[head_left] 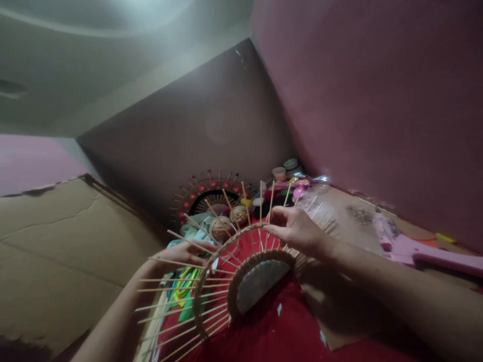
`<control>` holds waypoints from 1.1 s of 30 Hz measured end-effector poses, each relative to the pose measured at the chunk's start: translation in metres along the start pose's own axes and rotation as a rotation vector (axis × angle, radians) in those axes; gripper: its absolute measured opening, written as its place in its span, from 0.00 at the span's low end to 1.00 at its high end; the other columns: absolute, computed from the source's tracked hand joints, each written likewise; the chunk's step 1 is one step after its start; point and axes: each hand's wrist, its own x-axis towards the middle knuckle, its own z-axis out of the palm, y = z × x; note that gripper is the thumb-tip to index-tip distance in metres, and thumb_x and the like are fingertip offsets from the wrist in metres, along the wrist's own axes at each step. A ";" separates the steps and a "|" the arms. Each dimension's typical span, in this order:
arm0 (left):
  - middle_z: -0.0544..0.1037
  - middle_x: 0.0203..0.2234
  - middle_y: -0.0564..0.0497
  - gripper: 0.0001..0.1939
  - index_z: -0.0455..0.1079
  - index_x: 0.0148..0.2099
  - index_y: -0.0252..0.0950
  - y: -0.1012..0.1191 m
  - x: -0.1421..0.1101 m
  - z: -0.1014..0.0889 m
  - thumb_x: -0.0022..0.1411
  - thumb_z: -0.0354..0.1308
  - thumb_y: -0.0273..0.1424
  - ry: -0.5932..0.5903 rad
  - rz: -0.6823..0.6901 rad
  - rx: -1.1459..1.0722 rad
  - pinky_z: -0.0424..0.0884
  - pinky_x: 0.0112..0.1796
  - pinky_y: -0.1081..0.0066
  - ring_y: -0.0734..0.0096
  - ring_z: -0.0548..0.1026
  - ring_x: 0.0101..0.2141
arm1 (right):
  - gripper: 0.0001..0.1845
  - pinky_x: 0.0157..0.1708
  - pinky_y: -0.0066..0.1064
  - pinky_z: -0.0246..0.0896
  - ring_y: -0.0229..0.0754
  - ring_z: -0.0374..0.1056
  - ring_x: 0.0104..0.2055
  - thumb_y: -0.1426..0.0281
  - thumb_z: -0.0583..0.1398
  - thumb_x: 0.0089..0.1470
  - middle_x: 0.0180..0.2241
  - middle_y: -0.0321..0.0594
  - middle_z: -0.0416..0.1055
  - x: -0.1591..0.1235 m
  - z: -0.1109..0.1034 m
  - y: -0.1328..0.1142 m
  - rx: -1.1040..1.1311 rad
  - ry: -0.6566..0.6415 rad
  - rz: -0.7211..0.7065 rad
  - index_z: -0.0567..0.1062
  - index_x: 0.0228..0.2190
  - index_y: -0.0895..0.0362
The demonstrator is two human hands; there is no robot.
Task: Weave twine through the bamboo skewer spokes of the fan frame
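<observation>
A half-round stick frame [243,269] rests tilted over red cloth, its thin wooden sticks fanning outward. Two woven brown bands cross the sticks, the inner one bordering a greyish half-disc [262,281]. My right hand [296,229] is closed at the top of the outer band, thumb and fingers pinching it beside a stick. On the frame's left side, my left hand [194,253] reaches behind the sticks and grips near the outer band. Its fingertips are partly hidden by the sticks and band.
Balls of brown twine [221,228] lie behind the frame, before a decorated half-round piece [211,193] with red flowers. A pink glue gun [418,249] lies on cardboard at right. Green and yellow items [184,291] sit at left beside a large cardboard sheet [68,251]. Small jars [279,173] stand behind.
</observation>
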 end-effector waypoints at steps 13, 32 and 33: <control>0.74 0.42 0.44 0.24 0.62 0.57 0.40 0.087 -0.001 0.061 0.57 0.57 0.32 -0.022 0.242 -0.314 0.66 0.39 0.65 0.64 0.72 0.39 | 0.08 0.15 0.24 0.57 0.32 0.62 0.17 0.66 0.59 0.49 0.17 0.32 0.64 0.005 -0.012 -0.006 0.075 -0.077 0.085 0.70 0.25 0.60; 0.75 0.38 0.43 0.18 0.69 0.50 0.34 0.077 0.002 0.095 0.59 0.55 0.35 0.244 0.394 -0.248 0.69 0.37 0.66 0.62 0.72 0.37 | 0.05 0.22 0.28 0.57 0.34 0.60 0.23 0.71 0.58 0.49 0.24 0.36 0.65 -0.004 -0.008 -0.011 -0.199 0.151 -0.149 0.68 0.30 0.59; 0.75 0.37 0.44 0.18 0.69 0.49 0.34 0.076 0.001 0.094 0.58 0.55 0.35 0.250 0.392 -0.219 0.69 0.36 0.66 0.63 0.72 0.36 | 0.07 0.23 0.29 0.59 0.35 0.61 0.25 0.72 0.58 0.48 0.28 0.38 0.65 -0.007 -0.006 -0.012 -0.263 0.256 -0.235 0.68 0.32 0.59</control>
